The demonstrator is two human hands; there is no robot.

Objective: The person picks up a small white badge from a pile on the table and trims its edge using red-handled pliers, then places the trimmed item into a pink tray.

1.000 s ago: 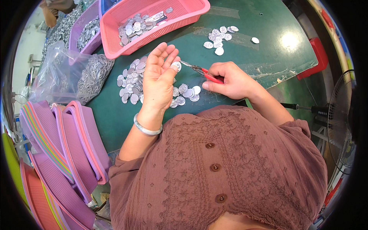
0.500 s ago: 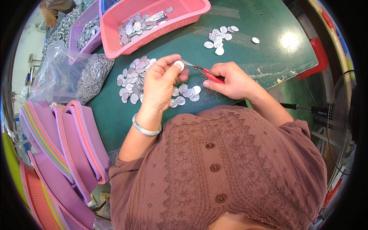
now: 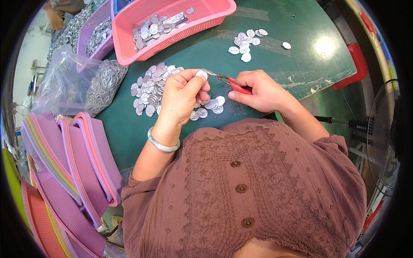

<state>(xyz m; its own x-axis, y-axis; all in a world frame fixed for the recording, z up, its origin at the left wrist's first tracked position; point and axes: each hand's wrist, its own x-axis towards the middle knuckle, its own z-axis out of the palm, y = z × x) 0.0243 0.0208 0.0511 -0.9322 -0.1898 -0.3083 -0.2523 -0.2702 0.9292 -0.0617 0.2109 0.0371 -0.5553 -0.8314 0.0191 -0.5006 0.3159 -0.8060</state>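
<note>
Between thumb and fingers, my left hand (image 3: 185, 90) pinches a small silvery oval medal (image 3: 201, 75). My right hand (image 3: 261, 91) is closed round the red handles of a pair of pliers (image 3: 236, 85), whose dark jaws reach to the medal's upper edge. Whether the jaws grip the edge or only touch it, I cannot tell. A loose pile of silvery medals (image 3: 148, 88) lies left of my left hand, partly behind it. A few more medals (image 3: 211, 104) rest under that hand. Farther off on the green table (image 3: 292, 30) lies another small group of medals (image 3: 245, 42).
A pink basket (image 3: 172, 36) holding medals stands at the back, beside a purple basket (image 3: 81, 41). Clear plastic with metal links (image 3: 105, 88) lies at left. Stacked baskets (image 3: 92, 159) sit lower left; a fan (image 3: 383, 133) stands right. Another person's arm (image 3: 53, 17) shows far left.
The fingers of my left hand have curled in beneath the medal. The pliers' jaws have shifted very slightly; my right hand stays in nearly the same place.
</note>
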